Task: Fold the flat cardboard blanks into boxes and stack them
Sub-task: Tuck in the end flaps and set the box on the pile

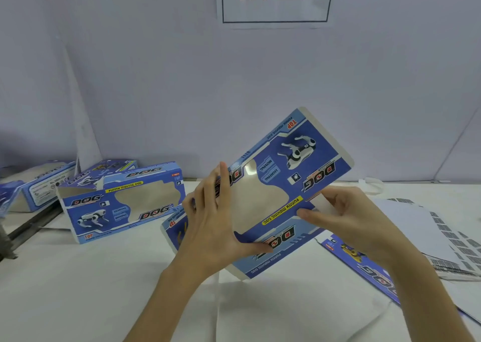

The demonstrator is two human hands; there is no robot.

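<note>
Packing workstation: white-covered table (78, 289), printed toy boxes (122, 201), flat blanks (364, 266), wall sign (276, 0).

A white table (104, 276) carries a folded blue box (122, 203) at the left, standing tilted with its window facing forward. More boxes (41, 185) lie behind it by the wall. At the right lie flat blanks (364, 263), some printed side up, some showing white backs with barcodes.
</note>
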